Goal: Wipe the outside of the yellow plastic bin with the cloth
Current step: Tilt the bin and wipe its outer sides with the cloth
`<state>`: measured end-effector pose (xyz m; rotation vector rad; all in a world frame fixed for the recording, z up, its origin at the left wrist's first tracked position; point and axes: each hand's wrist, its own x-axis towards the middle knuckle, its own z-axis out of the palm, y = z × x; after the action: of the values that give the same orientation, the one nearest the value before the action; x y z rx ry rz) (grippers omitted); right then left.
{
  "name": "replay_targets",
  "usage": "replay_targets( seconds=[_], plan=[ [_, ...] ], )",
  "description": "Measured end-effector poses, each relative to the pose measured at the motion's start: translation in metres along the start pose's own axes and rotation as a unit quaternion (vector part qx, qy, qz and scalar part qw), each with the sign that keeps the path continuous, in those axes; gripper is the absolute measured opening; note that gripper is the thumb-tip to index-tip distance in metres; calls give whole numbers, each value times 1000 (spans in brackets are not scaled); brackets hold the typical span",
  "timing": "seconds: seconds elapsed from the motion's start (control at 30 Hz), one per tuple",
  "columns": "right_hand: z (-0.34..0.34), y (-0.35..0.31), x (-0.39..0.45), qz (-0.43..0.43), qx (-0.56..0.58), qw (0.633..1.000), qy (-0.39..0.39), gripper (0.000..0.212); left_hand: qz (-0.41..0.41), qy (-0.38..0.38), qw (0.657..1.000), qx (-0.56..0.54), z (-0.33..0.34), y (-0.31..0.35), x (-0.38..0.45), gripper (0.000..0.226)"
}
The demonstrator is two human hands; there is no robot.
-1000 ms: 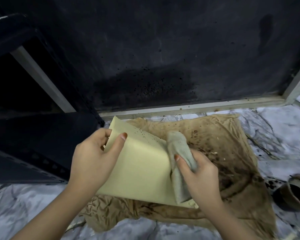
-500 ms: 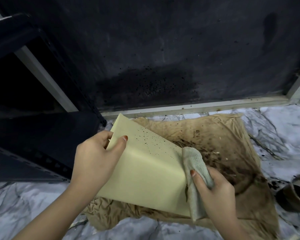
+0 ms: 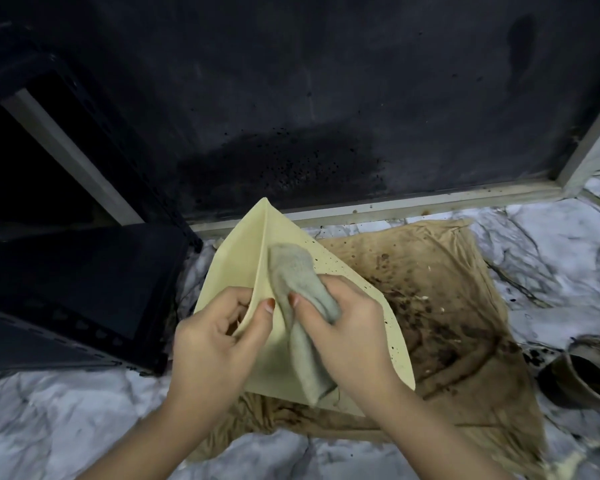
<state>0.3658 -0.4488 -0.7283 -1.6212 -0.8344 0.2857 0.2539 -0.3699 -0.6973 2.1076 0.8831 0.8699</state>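
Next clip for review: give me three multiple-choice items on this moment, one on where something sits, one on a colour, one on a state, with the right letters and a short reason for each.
1. Where is the brown pot?
A. at the right edge, on the marble-patterned floor
B. inside the bin
C. on the black shelf

2. What colour is the cloth?
A. red
B. grey
C. blue

3. How is the bin held?
A. lying flat, untouched
B. tipped up on a corner, gripped at an edge
C. hanging from the shelf

Answers:
1 A: the brown pot sits at the frame's right edge, beside the stained brown sheet.
2 B: the cloth in the right hand is grey.
3 B: the left hand pinches an edge of the yellow bin, whose corner points up.
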Motion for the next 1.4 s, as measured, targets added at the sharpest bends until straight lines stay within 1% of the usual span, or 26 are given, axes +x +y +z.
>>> replay_targets(
  seconds=[0.13, 0.2, 0.27, 0.37, 0.4, 0.47, 0.57, 0.67, 0.73, 0.83, 0.9, 0.97, 1.07, 1.3, 1.4],
  plan=[
    [-9, 26, 10, 61, -14, 998, 19, 19, 8, 12, 1000, 5, 0, -2, -1, 28],
    [-19, 47, 4, 110, -39, 992, 38, 18, 18, 12, 1000, 7, 1, -3, -6, 27],
    [-32, 71, -7, 172, -68, 981, 61, 19, 20, 14, 1000, 2, 1, -3, -11, 26],
    [-49, 104, -29, 262, -102, 955, 94, 31, 7, 25, 1000, -4, 2, -4, -14, 27],
    [-52, 110, -36, 286, -107, 947, 100, 35, 6, 25, 1000, -6, 2, -4, -14, 27],
    [-55, 115, -45, 311, -110, 938, 108, 36, 8, 24, 1000, -4, 2, -3, -15, 27],
    [-52, 104, -51, 293, -104, 944, 107, 25, 13, 27, 1000, -1, 3, -3, -16, 28],
    [-37, 78, -53, 237, -61, 965, 95, 16, 26, 27, 999, 3, 4, -3, -17, 27],
    [-23, 52, -52, 178, -20, 980, 80, 11, 37, 21, 999, 4, 7, -2, -20, 25],
    [-5, 15, -41, 68, 22, 996, 44, 5, 50, 9, 999, 6, 7, -3, -22, 21],
    [-1, 2, -30, 32, 30, 999, 18, 4, 72, -4, 997, 25, 5, -5, -23, 18],
    [-1, 2, -20, 33, 40, 999, 6, 3, 81, -11, 996, 35, 3, -8, -22, 19],
    [-6, 20, -14, 61, 34, 997, 23, 8, 79, -20, 996, 40, 1, -9, -26, 20],
    [-24, 83, -23, 158, -41, 984, 69, 23, 4, -61, 997, 44, -5, -6, -27, 25],
    [-29, 97, -31, 168, -67, 980, 80, 32, -16, -76, 994, 73, -7, 1, -18, 22]
  ],
)
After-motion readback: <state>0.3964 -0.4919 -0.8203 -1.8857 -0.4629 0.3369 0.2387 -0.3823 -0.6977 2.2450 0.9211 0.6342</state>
